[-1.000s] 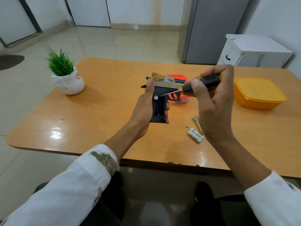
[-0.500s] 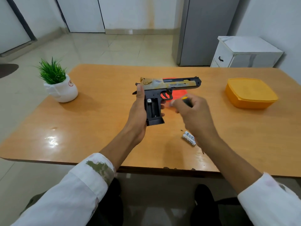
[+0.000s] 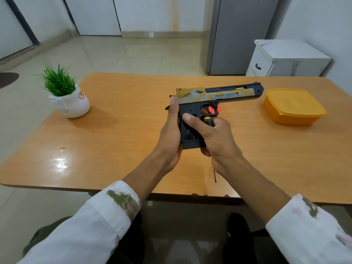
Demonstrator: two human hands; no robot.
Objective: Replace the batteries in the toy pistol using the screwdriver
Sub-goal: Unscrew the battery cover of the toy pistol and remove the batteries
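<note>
A black and gold toy pistol (image 3: 219, 96) is held above the wooden table (image 3: 123, 130), barrel pointing right, grip down. My left hand (image 3: 171, 134) grips the back of the pistol's grip. My right hand (image 3: 213, 138) holds the screwdriver (image 3: 207, 120) in its palm, handle up; the thin shaft (image 3: 214, 175) sticks out below the wrist. The right thumb presses on the open battery compartment in the grip. The loose batteries seen earlier are hidden behind my right hand.
A small green plant in a white pot (image 3: 66, 98) stands at the table's left. An orange lidded box (image 3: 291, 106) sits at the right. A red object (image 3: 211, 110) shows behind the trigger guard. A white cabinet (image 3: 285, 60) stands beyond the table.
My right hand pulled the screwdriver tip off the grip screw, turned the tool shaft-down into the palm, and came back onto the pistol's grip. The pistol now shows its full barrel.
</note>
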